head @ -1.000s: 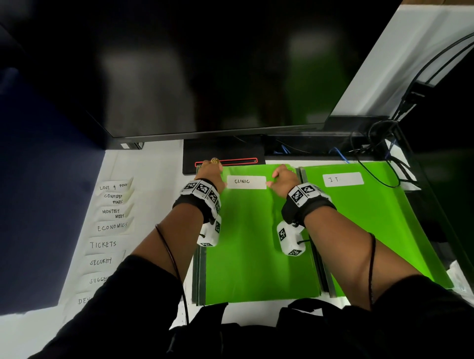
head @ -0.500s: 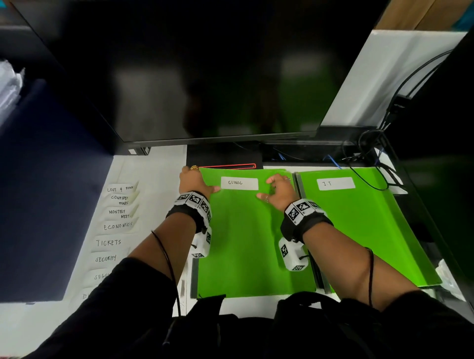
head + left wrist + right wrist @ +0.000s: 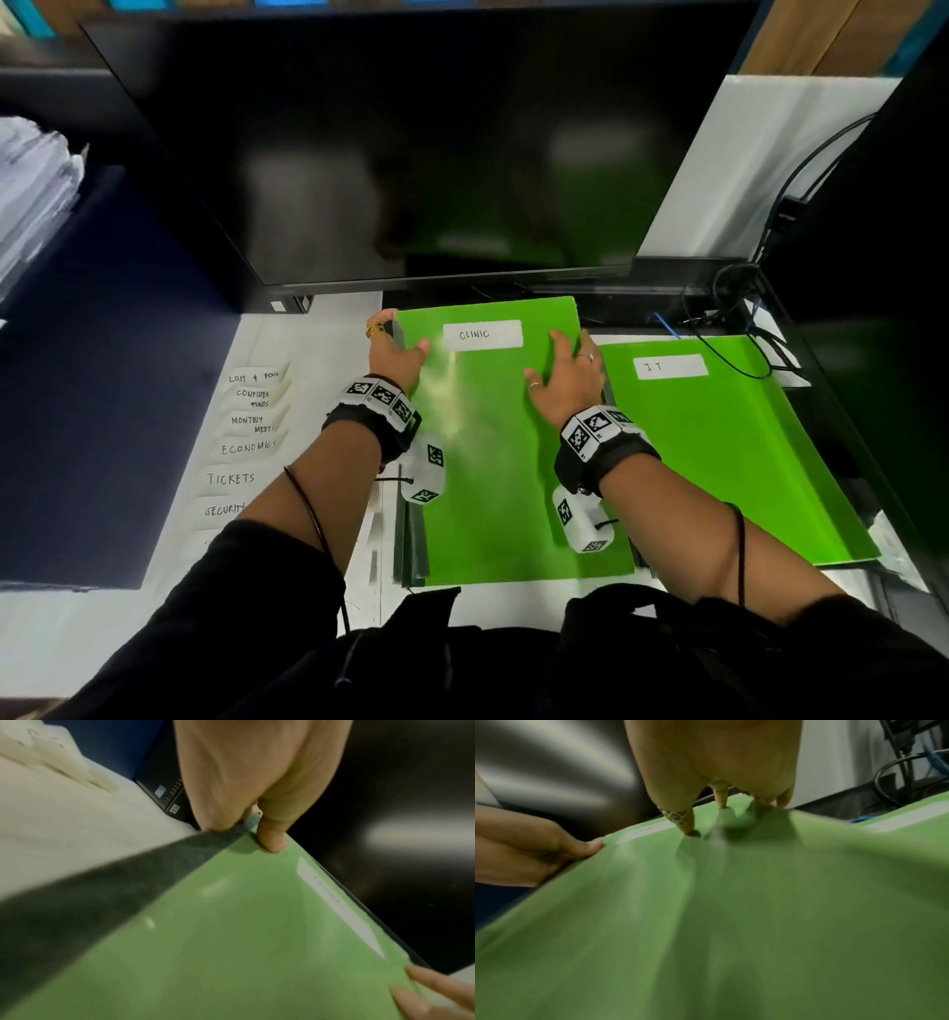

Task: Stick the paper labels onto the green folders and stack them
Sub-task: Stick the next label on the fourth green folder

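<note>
A green folder point(image 3: 503, 462) with a white label reading CLINIC point(image 3: 482, 334) lies on a stack of folders point(image 3: 411, 545), its far end raised a little. My left hand point(image 3: 395, 349) grips its far left corner, thumb on top point(image 3: 272, 839), fingers underneath. My right hand point(image 3: 565, 375) rests with spread, straight fingers on the cover near the right edge; in the right wrist view the fingertips point(image 3: 687, 827) press on the green surface point(image 3: 731, 923). To the right lies a second green folder point(image 3: 719, 452) with a label reading IT point(image 3: 670, 367).
Several handwritten paper labels point(image 3: 246, 447) lie in a column on the white desk at the left. A large dark monitor point(image 3: 411, 154) overhangs the far edge. Black and blue cables point(image 3: 744, 329) lie at the back right. A dark blue panel point(image 3: 102, 411) borders the left.
Both hands left the ends of the CLINIC label. The left hand took hold of the folder's far left corner, the right hand slid to the right edge, and the far end rose.
</note>
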`<state>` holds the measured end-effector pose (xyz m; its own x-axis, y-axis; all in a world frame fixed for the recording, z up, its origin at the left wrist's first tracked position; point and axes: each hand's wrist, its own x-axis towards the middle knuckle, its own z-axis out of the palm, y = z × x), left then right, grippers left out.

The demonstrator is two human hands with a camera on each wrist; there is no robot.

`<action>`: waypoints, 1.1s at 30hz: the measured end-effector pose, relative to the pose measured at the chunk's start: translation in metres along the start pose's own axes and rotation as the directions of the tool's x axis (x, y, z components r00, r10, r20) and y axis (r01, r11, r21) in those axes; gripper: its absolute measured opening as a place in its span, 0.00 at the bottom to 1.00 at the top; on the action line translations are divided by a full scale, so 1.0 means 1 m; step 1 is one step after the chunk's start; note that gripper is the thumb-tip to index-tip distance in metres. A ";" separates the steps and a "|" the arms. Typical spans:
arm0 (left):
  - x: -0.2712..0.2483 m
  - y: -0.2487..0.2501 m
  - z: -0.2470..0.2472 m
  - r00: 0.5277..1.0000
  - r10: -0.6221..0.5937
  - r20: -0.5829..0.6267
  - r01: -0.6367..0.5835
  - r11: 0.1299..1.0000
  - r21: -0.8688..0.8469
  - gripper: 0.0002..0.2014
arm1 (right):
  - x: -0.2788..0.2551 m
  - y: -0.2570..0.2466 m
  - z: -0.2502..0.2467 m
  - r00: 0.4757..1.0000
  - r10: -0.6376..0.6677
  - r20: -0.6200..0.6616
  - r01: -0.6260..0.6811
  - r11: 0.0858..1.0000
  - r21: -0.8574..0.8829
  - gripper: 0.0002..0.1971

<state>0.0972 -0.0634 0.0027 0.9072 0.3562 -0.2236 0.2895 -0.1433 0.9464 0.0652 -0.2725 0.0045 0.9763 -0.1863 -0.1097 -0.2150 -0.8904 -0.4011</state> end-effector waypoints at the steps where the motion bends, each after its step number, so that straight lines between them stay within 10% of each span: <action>1: 0.000 -0.002 0.003 1.000 -0.012 0.009 0.012 0.999 -0.032 0.25 | -0.003 -0.004 -0.001 0.999 -0.023 -0.049 0.022 1.000 -0.018 0.40; 4: -0.002 -0.005 0.018 0.998 0.041 0.050 -0.041 0.999 -0.005 0.25 | -0.012 -0.015 0.001 0.990 -0.142 -0.028 0.138 0.985 -0.099 0.51; 7: 0.000 -0.012 0.037 0.971 0.136 0.195 -0.187 0.942 0.280 0.23 | -0.016 -0.012 0.013 0.948 -0.134 0.288 0.180 0.974 -0.138 0.60; 11: -0.011 -0.009 0.038 0.888 0.082 0.452 -0.409 0.591 0.695 0.22 | -0.016 0.015 0.026 0.887 0.066 0.457 0.033 0.978 -0.206 0.61; 16: -0.020 -0.005 0.021 0.702 -0.214 0.679 -0.622 0.281 0.731 0.56 | 0.000 0.033 0.018 0.873 0.164 0.459 -0.037 0.961 -0.272 0.55; 19: -0.024 -0.008 0.023 0.686 -0.265 0.678 -0.667 0.144 0.731 0.67 | 0.012 0.044 0.007 0.854 0.160 0.496 0.005 0.949 -0.314 0.51; 33: -0.029 -0.009 0.023 0.703 -0.256 0.664 -0.667 0.085 0.740 0.70 | 0.033 0.104 -0.019 0.831 0.283 0.479 -0.050 0.895 -0.443 0.50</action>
<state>0.0757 -0.0939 -0.0053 0.7661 -0.3255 -0.5542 -0.3551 -0.9331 0.0572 0.0759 -0.3788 -0.0234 0.7396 -0.2082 -0.6400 -0.2310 -0.9717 0.0491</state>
